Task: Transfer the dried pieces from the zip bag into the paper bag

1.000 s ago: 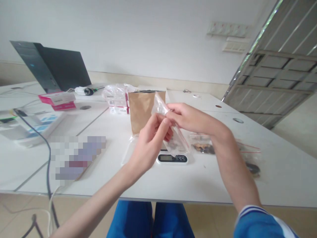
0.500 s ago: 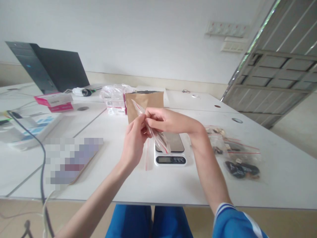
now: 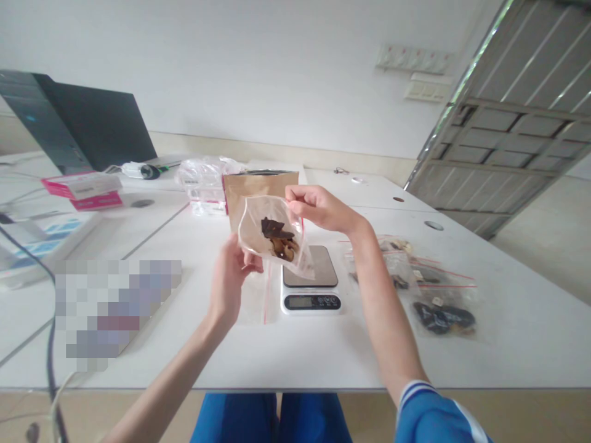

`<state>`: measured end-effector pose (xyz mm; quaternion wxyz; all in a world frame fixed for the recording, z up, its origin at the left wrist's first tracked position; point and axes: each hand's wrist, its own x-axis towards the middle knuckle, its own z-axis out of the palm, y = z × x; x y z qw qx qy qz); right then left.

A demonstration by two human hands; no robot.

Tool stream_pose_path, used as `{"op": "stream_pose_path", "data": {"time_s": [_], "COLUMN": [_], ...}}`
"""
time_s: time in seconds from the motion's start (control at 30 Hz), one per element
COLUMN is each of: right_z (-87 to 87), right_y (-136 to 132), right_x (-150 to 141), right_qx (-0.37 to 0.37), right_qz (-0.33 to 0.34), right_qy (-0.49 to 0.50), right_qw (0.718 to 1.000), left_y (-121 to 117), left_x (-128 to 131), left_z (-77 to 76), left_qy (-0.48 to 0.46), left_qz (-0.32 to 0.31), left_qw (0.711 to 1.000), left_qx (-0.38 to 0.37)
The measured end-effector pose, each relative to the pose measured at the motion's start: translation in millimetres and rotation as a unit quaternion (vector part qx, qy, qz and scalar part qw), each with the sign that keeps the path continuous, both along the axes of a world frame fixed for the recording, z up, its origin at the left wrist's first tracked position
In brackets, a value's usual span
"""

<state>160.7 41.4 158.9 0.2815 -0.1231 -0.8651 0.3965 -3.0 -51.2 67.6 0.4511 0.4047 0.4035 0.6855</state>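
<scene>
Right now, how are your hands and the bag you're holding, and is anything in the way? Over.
Left hand and right hand on clear bag. Mouth open, dark pieces inside. Bag's corner overlaps scale in view; paper bag behind.

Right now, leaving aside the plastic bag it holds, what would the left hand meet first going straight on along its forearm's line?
Probably the brown paper bag, standing upright beyond the plastic bag in the left hand; one view leaves the depth between them unclear.
</scene>
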Motion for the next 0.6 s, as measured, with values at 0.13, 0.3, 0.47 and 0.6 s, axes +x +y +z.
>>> {"op": "stream_pose_path", "data": {"time_s": [0.13, 0.3, 0.47, 0.6], "right_z": [-4.4, -14.3, -11.1, -2.7], "right_y": [2, 16, 7, -11], "right_x": [-5, -7, -6, -8], "right_qx": [-0.029, -0.042, 0.101, 0.097], "right_qz": [0.035, 0.025, -0.221, -0.143], "right_qy": [0.032, -0.052, -0.168, -0.157], "right_qw": [0.998, 0.997, 0.955, 0.972], "left_y": [5, -3, -8, -7], "left_x": [6, 16, 21, 19], "left_z": [-26.0, -34.1, -28.1, -29.2], "left_qy": [-0.135, -0.197, -0.204, -0.191], "left_qz": [0.004, -0.105, -0.160, -0.175], "left_qw": [0.990, 0.972, 0.964, 0.961], "left_qx": [-0.051, -0.076, -0.061, -0.092]}}
